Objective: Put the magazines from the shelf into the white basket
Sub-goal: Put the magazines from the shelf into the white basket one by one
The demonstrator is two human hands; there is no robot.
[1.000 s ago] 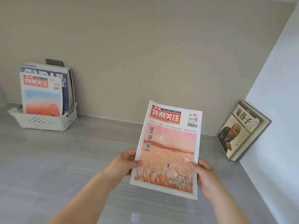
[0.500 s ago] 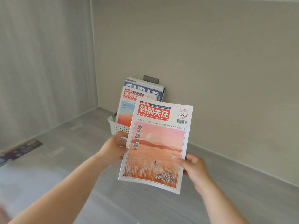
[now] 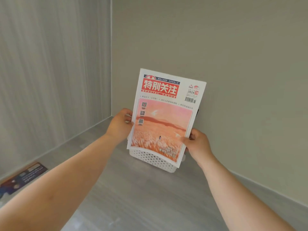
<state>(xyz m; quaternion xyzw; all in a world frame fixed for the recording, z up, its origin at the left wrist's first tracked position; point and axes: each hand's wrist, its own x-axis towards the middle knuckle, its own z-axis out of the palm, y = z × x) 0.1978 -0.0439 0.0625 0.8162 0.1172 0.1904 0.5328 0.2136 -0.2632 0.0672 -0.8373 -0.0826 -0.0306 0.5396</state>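
I hold the magazine (image 3: 166,117) upright just over the white basket (image 3: 153,160), my left hand (image 3: 120,127) pinching its left edge, my right hand (image 3: 197,145) its lower right corner. It looks light and floppy, so gripping 2 opposite edges should stop it sagging

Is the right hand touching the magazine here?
Touching. The head view shows the right hand pinching the magazine at its right edge, thumb on the cover.

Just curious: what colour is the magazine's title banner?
The magazine has a red title banner with white lettering; head view.
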